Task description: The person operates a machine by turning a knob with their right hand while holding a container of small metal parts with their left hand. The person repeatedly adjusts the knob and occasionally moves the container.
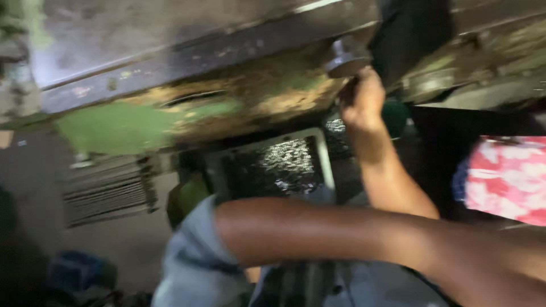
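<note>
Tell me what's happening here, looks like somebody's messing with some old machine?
A person is reaching up to a round metal knob on a worn, green-painted machine. One hand is raised right under the knob, apparently touching it; blur hides the fingers, and which hand it is cannot be told. A bare forearm crosses the lower frame, its hand out of sight past a grey sleeve. A red and white patterned cloth sits at the right edge.
</note>
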